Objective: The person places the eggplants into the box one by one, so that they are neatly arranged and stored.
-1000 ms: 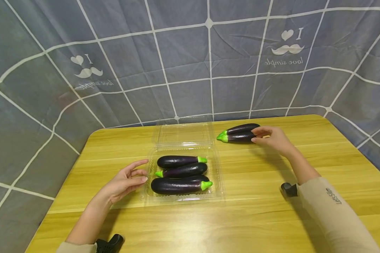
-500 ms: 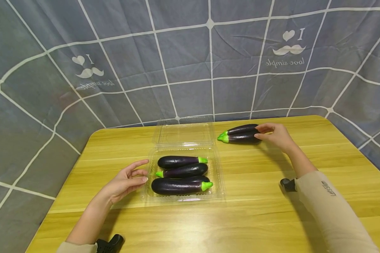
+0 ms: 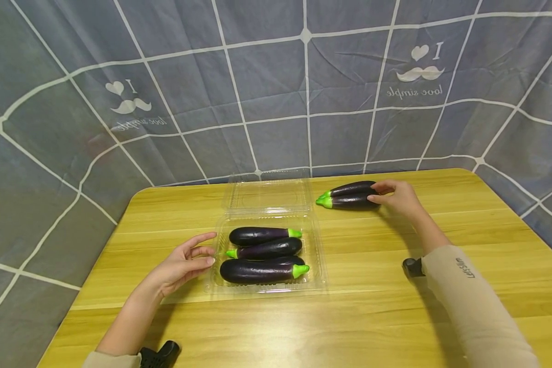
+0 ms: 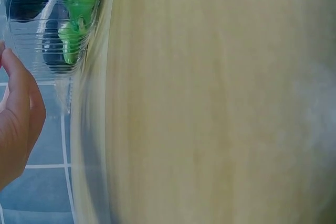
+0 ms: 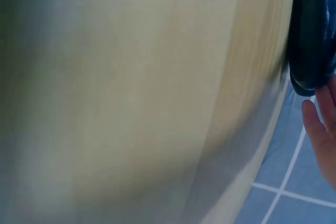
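Resting its fingertips by the blunt ends of a near eggplant and a far eggplant, your right hand has thumb and fingers partly spread; no firm grip shows (right-wrist view only catches a corner of it, so can't tell the pressure). The two lie side by side, touching, on the tabletop, at 2 o'clock from the clear container. Their green caps point to about 9 o'clock; a touch at the thick ends probably checks rolling and keeps the pair lined up.

Your left hand holds nothing: fingers gently bent, thumb apart, just beside the container's wall at 9 o'clock. Can't tell if it touches. Probably parked there to steady light plastic.

Container's lid is folded back at 12 o'clock, leaving the way in from above unblocked. Inside, three show plainly: back eggplant, cap at 3 o'clock; middle eggplant, cap at 9; front eggplant, cap at 3. Another dark body peeks out behind the front one, maybe a fourth, mostly hidden. Alternating caps look like close packing, thick against thin. Grey curtain hangs at 12 o'clock.
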`<state>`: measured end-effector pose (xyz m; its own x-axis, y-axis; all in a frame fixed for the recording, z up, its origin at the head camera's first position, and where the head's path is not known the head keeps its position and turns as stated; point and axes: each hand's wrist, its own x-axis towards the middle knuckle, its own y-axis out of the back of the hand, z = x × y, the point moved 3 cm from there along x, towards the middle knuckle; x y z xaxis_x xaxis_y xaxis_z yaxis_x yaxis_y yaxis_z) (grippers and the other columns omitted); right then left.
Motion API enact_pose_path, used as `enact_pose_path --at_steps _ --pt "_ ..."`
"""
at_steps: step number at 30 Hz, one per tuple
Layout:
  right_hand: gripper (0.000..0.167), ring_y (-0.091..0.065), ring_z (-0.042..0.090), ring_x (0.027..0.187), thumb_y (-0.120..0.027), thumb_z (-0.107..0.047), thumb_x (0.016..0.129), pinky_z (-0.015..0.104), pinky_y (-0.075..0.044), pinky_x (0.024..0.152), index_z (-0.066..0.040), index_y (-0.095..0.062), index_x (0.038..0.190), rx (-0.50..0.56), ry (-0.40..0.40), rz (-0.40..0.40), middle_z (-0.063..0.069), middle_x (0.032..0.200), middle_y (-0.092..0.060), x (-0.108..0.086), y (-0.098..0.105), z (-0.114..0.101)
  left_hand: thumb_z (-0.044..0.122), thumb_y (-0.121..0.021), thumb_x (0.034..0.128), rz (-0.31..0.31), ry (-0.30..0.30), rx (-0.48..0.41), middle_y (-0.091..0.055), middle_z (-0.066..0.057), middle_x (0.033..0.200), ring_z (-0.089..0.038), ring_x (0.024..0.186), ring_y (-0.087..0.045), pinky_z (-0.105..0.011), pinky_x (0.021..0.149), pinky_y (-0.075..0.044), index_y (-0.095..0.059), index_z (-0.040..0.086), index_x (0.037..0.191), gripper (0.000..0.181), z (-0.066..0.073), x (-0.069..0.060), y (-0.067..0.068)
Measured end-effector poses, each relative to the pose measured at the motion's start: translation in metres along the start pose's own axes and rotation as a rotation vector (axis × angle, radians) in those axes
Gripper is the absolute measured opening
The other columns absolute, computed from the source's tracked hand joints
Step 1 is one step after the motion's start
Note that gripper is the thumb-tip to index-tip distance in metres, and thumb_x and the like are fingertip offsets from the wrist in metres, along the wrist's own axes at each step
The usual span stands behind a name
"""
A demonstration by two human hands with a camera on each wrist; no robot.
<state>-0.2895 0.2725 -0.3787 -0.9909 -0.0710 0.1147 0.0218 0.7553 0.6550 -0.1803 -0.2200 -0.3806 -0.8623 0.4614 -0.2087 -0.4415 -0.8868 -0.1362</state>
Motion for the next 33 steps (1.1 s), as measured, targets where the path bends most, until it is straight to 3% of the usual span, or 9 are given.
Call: enact_pose_path --at_steps 14,33 --pt "0.039 -0.055 0.037 0.101 -0.07 -0.021 0.084 0.048 -0.042 0.088 0.005 -0.062 0.112 -0.067 0.048 0.012 0.025 0.108 -0.061 0.0024 -0.0021 0.0009 -0.005 -0.059 0.0873 -0.003 -0.004 -0.015 -0.055 -0.002 0.1 -0.01 0.084 -0.059 -0.022 0.077 -0.051 -0.031 0.006 0.142 0.063 0.0 -0.0004 0.0002" --pt "0.043 -0.052 0.039 0.107 -0.072 -0.023 0.083 0.05 -0.041 0.09 0.003 -0.061 0.116 -0.098 0.07 -0.075 0.026 0.114 -0.058 0.0002 0.0 -0.0017 -0.005 -0.059 0.0873 -0.008 -0.009 -0.017 -0.054 -0.003 0.101 -0.01 0.084 -0.059 -0.022 0.077 -0.051 -0.029 0.004 0.142 0.063 -0.0012 0.0 0.0008"
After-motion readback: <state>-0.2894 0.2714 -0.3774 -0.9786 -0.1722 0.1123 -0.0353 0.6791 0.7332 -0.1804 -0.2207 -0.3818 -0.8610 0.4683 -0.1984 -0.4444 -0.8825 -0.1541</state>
